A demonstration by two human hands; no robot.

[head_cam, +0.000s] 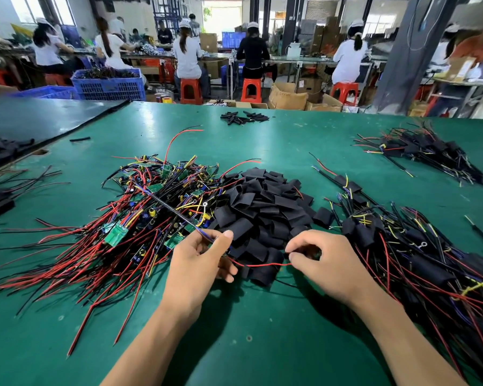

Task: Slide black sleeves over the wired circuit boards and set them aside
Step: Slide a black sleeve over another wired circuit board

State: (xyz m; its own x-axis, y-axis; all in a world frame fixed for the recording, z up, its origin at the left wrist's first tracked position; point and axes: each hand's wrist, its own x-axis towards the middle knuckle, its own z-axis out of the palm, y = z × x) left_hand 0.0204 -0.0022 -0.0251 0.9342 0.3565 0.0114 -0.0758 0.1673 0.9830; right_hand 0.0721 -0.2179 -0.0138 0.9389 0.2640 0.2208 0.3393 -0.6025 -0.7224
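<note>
Left hand [198,263] clamped on twisted wire strand [176,213]; right hand [326,263] pinches thin red wire [262,265] before heap of floppy matte black sleeves [262,207].

One wide-angle camera, worn on the person's head, looks forward and down across a green table [262,344], near enough that both forearms enter from the bottom edge. The left hand [197,264] and right hand [328,264] sit just below the centre of the frame, a red wire [262,265] strung between them. Dead ahead lies the heap of black sleeves [262,207], with the wired circuit boards [151,207] left of it. The lens bows the table's far edge and tilts a pillar [410,51] at upper right. Seated workers [187,54] line the top band, backs to the camera, far off and soft, possibly from window glare.
</note>
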